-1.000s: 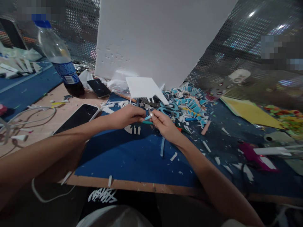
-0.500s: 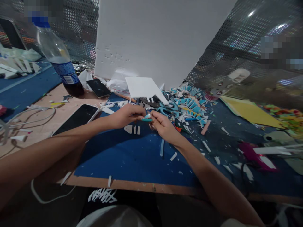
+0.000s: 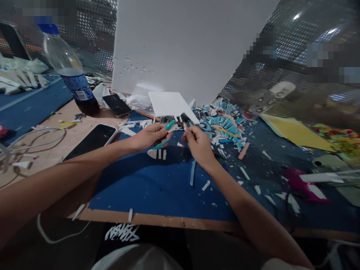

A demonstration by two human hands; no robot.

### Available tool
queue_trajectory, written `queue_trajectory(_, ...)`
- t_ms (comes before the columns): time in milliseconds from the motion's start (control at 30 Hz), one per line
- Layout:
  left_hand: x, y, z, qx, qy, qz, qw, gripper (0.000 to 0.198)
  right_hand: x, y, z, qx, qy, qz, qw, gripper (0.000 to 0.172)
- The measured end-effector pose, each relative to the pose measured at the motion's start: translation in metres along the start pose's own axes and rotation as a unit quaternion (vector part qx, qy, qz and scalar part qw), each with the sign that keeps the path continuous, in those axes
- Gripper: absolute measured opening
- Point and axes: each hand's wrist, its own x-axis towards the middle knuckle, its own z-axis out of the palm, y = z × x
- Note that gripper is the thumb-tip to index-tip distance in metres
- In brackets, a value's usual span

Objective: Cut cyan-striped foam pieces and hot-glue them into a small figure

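My left hand is closed around a slim teal item, whose exact shape I cannot make out; more teal and a small pale bit show at its fingertips. To its right, my right hand has its thumb and fingers pinched together, with something small and pale at the tips. A narrow gap separates the two hands. Just below my left hand, a rounded white piece and two short white strips lie on the blue mat. A thin pale strip rests below my right hand.
Behind the hands are a white sheet and a pile of blue and white scraps. Two phones, a cable and a bottle stand or lie left. Yellow sheets and a magenta tool are right.
My hands have moved apart from touching, the left one slightly left and the right one slightly right and up. More of the teal item now shows at my left hand.
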Motion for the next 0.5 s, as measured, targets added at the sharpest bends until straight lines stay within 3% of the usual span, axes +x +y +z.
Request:
queue_trajectory(100,0.000,-0.003,0.001,-0.028,0.006,-0.017,0.999,0.027,-0.001,-0.004,0.002,-0.017,0.027,-0.040,0.999,0.024)
queue_trajectory(300,0.000,-0.005,0.002,-0.047,0.013,-0.040,0.998,0.029,-0.008,-0.017,0.000,-0.033,0.029,-0.129,0.991,0.024)
queue_trajectory(500,0.000,-0.006,0.000,-0.007,0.030,-0.044,0.999,0.029,-0.011,-0.019,-0.002,0.008,-0.016,-0.124,0.992,0.032)
